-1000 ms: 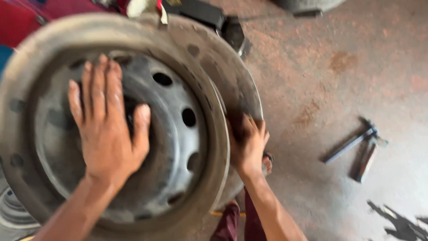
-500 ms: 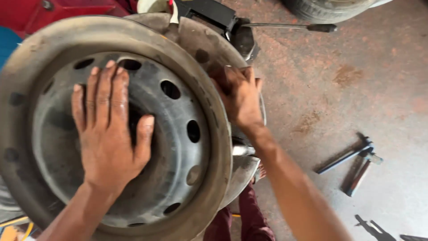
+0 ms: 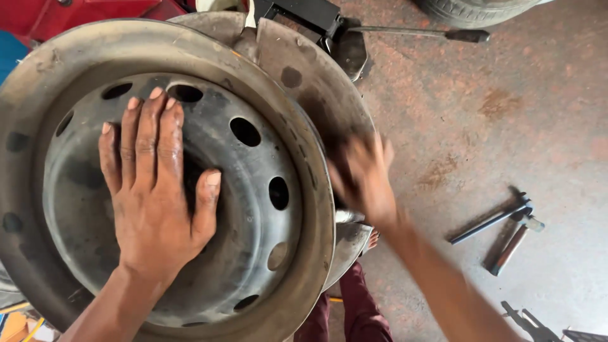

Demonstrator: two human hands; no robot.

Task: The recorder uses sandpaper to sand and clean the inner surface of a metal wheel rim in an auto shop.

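Since the earlier frames the right hand (image 3: 362, 180) has shifted along the outer edge of the steel wheel rim (image 3: 278, 101): first low at the rim's right side, then higher up, and now it sits blurred at the rim's right flank, about level with the middle of the dish. The blur hides its fingers, so whether it grips the edge or only brushes it cannot be told. The left hand (image 3: 155, 190) has kept its place, spread flat and open on the inner dish of the rim, fingers pointing up toward the hub hole, thumb out to the right, holding nothing. The rim fills the left of the view, seemingly tilted toward the camera; it is dull grey, dusty and scuffed, with a ring of oval holes around the dish and dark patches on the outer lip. To the right of the rim, on the stained concrete floor (image 3: 506, 114), lie two metal rod tools (image 3: 500, 228), well apart from it.
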